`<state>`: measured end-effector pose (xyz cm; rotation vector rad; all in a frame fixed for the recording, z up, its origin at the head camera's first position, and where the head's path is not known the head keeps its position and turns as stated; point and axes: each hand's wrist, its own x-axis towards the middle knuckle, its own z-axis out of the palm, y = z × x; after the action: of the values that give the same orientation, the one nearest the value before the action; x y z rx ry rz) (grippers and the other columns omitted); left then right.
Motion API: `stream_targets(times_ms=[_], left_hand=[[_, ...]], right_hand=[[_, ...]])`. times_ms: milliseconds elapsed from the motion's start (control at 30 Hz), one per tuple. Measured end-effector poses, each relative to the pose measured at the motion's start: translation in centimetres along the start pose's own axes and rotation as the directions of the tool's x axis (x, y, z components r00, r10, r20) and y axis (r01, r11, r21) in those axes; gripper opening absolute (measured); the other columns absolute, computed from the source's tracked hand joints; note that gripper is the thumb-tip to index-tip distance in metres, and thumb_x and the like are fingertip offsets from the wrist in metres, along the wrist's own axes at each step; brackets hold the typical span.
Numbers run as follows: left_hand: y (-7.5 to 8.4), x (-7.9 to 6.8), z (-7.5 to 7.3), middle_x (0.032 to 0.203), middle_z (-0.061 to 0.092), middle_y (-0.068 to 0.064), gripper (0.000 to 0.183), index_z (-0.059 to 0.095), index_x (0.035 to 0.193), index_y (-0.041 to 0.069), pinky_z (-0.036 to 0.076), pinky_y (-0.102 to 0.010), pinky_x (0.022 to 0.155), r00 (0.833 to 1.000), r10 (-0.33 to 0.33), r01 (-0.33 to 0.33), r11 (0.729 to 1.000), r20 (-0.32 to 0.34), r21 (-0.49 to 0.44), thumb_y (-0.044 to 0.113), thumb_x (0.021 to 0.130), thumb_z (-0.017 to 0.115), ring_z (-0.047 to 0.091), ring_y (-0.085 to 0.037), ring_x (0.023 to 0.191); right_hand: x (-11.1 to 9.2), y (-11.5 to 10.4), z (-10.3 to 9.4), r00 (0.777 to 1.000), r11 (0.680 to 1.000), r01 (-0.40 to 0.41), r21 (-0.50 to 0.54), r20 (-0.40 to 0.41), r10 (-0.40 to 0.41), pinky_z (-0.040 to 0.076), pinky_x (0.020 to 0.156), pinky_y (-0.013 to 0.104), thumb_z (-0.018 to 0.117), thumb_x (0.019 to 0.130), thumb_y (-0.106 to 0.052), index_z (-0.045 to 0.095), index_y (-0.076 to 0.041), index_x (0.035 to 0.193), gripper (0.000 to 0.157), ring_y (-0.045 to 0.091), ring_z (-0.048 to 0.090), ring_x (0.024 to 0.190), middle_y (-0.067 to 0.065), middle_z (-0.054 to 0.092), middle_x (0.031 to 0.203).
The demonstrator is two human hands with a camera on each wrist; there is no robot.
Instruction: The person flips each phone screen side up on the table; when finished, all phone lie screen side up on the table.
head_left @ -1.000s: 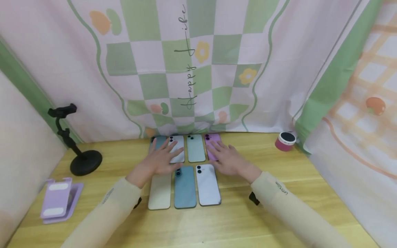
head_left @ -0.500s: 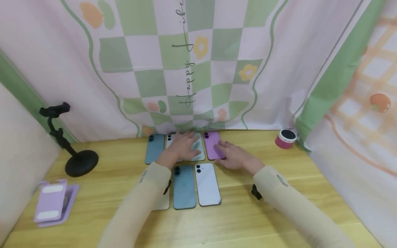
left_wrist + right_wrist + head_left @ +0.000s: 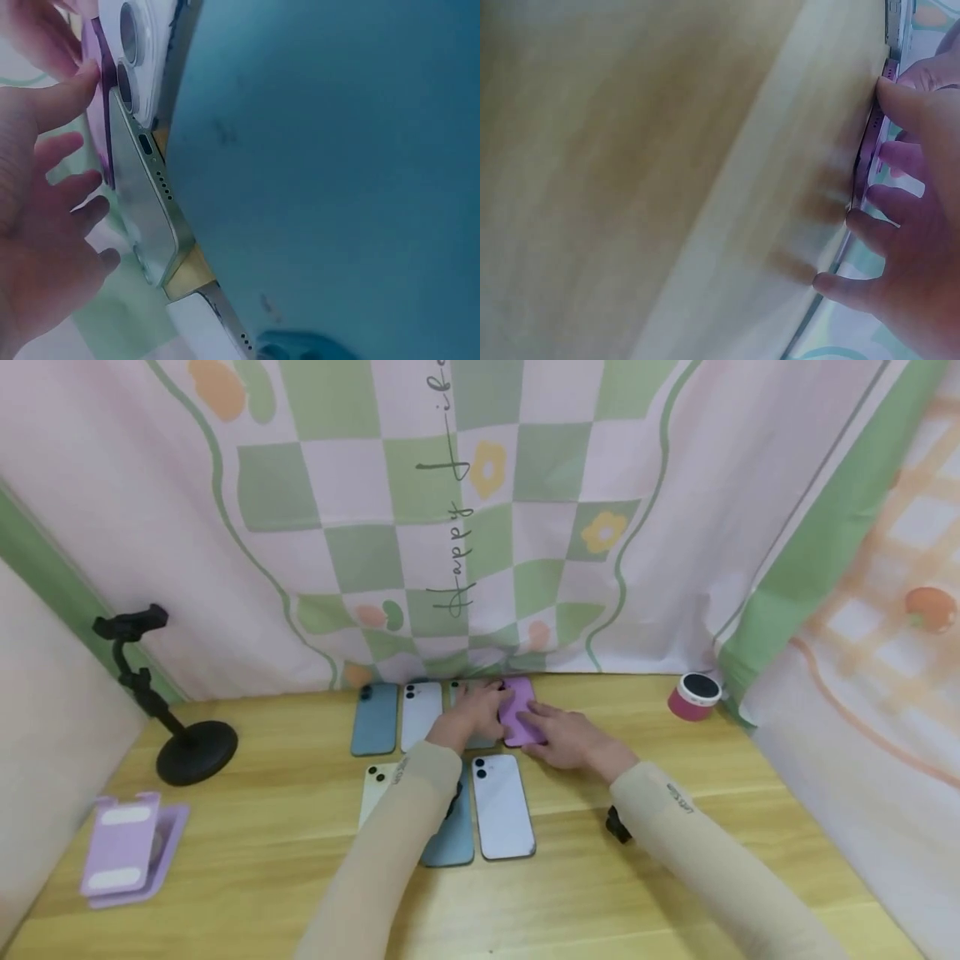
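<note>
A purple phone (image 3: pixel 521 697) lies back up at the right end of the far row. My left hand (image 3: pixel 476 714) reaches over the pale green phone (image 3: pixel 455 687) to the purple phone's left edge; in the left wrist view its thumb is right at that edge, fingers spread. From the right, my right hand (image 3: pixel 566 737) touches the purple phone, thumb near its bottom corner, other fingers spread along its side. Farther left are a blue phone (image 3: pixel 375 720) and a white phone (image 3: pixel 422 714). The near row has a cream phone (image 3: pixel 375 785), a teal phone (image 3: pixel 450 843) and another white phone (image 3: pixel 503 806).
A black stand (image 3: pixel 197 752) and a folded lilac phone holder (image 3: pixel 123 852) stand on the wooden table (image 3: pixel 225 893) at left. A pink and white round jar-like object (image 3: pixel 694 697) is at the back right. A checkered curtain (image 3: pixel 352 485) hangs behind the phones.
My left hand has moved right, from over the blue and white phones across to the purple phone's left edge. My right hand has shifted slightly right and stays at the purple phone.
</note>
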<state>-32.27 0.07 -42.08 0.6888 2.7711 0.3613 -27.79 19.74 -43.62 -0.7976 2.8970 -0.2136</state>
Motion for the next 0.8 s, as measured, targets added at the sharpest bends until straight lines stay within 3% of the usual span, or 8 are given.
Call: stream_targets(times_ms=[233, 367, 633, 800], left_hand=[[-0.8, 0.7, 0.0, 0.174, 0.026, -0.007, 0.087, 0.034, 0.163, 0.021, 0.017, -0.063, 0.131, 1.000, 0.000, -0.001, 0.998, 0.009, 0.055, 0.053, 0.092, 0.071, 0.021, -0.035, 0.163], [-1.3, 1.0, -0.2, 0.174, 0.029, -0.004, 0.092, 0.032, 0.164, 0.021, 0.017, -0.062, 0.131, 1.000, 0.006, -0.008, 0.997, 0.018, 0.077, 0.059, 0.090, 0.071, 0.022, -0.035, 0.163], [-1.3, 1.4, -1.0, 0.175, 0.024, -0.004, 0.094, 0.026, 0.166, 0.024, 0.012, -0.064, 0.131, 0.996, -0.013, 0.013, 1.000, 0.092, 0.005, 0.050, 0.090, 0.075, 0.013, -0.038, 0.164], [-0.9, 1.8, -0.9, 0.174, 0.026, -0.005, 0.096, 0.027, 0.166, 0.026, 0.009, -0.063, 0.132, 0.996, -0.017, 0.021, 0.999, 0.085, -0.046, 0.043, 0.087, 0.080, 0.014, -0.038, 0.164]], right_hand=[[-0.3, 0.1, 0.1, 0.999, 1.000, -0.020, -0.023, 0.034, 0.020, 0.038, 0.115, 0.072, 0.057, 0.105, -0.041, 0.042, -0.009, 0.158, 0.064, 0.046, 0.046, 0.148, 0.024, 0.035, 0.167], [-0.5, -0.1, 0.0, 1.000, 0.999, -0.013, -0.030, 0.016, 0.014, 0.040, 0.114, 0.071, 0.058, 0.105, -0.040, 0.043, -0.008, 0.158, 0.063, 0.045, 0.048, 0.147, 0.024, 0.037, 0.166], [-0.3, -0.6, -0.2, 0.999, 0.999, -0.025, -0.028, 0.029, 0.026, 0.037, 0.117, 0.071, 0.056, 0.106, -0.039, 0.041, -0.008, 0.159, 0.063, 0.043, 0.043, 0.151, 0.023, 0.034, 0.168], [-0.3, -0.8, -0.3, 0.998, 0.998, -0.040, -0.043, 0.051, 0.043, 0.034, 0.121, 0.068, 0.056, 0.106, -0.037, 0.039, -0.007, 0.159, 0.064, 0.040, 0.039, 0.154, 0.023, 0.032, 0.168]])
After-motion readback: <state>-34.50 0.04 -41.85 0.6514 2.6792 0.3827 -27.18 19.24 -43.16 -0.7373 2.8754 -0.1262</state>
